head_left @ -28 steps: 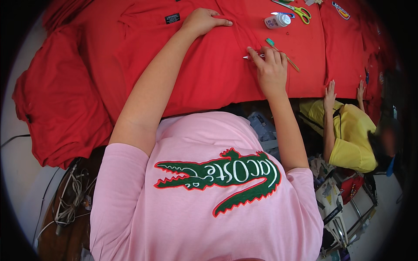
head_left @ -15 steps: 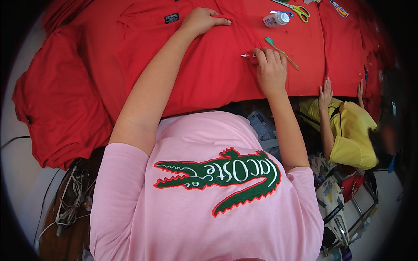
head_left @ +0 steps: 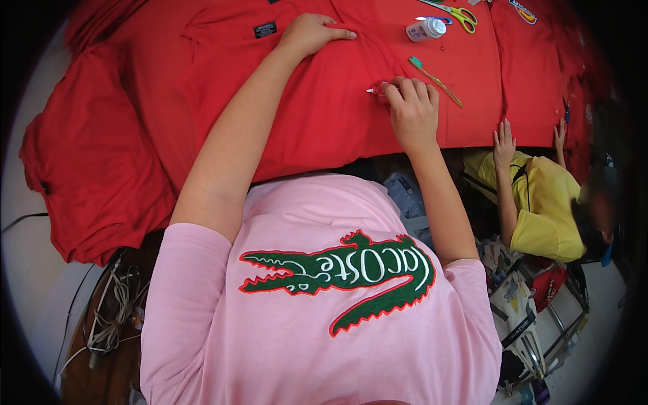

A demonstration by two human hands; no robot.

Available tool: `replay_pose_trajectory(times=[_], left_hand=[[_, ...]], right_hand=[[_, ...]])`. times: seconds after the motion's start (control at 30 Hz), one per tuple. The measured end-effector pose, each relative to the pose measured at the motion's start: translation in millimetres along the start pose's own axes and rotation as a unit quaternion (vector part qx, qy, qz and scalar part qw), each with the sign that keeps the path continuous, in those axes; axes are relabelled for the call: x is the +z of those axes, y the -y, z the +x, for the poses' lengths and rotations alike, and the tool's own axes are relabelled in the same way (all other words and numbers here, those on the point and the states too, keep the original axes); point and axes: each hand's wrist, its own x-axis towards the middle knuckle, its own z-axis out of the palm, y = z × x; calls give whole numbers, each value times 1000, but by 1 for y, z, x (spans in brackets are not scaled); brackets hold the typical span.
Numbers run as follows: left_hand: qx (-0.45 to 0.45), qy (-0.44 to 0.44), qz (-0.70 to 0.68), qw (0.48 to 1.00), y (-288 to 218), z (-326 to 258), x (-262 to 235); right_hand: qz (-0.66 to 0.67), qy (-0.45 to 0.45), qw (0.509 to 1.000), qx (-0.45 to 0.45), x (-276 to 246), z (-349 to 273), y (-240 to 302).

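While the fingers of the R hand (head_left: 413, 111) stay clamped on a small clear-and-red tube (head_left: 379, 88), that hand has slid a bit to the L over the last sec or so, taking the tube's white pointed tip w/ it. More of the tube's body shows past the fingertips now, & the index looks less stretched out along it. For the work, that prob. means the tip is being lined up w/ the flat stretch of cloth b/w the hands; whether it touches the fabric, can't tell.

L hand (head_left: 309, 32) hasn't shifted: it rests on the red garment (head_left: 317, 101), thumb spread away from the index, holding nothing visible, so it's likely steadying the cloth. Just L of it, a dark label (head_left: 265, 30) lies on the red fabric.

Further out, on the red tabletop (head_left: 472, 101): toothbrush (head_left: 439, 82) just R of the R hand, white-capped bottle (head_left: 425, 30) beyond it, scissors (head_left: 455, 11) w/ yellow handles nr the top. Far R, a co-worker's hand (head_left: 504, 144) lies at the tabletop's edge, well apart from the tube.
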Motion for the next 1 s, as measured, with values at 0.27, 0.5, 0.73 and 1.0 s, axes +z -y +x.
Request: replay_pose_trajectory(times=[0.27, 0.5, 0.73, 1.0], left_hand=[[-1, -19, -25, 1000, 9, -3, -6], [-7, -13, -39, 999, 12, -1, -7], [1, -12, -23, 1000, 12, 3, -6], [-1, 1, -38, 999, 7, -1, -10]], right_hand=[[48, -10, 994, 98, -29, -8, -1], [49, 32, 991, 121, -52, -63, -5], [-2, 43, 996, 72, -36, -94, 13], [18, 41, 996, 81, -41, -93, 11]])
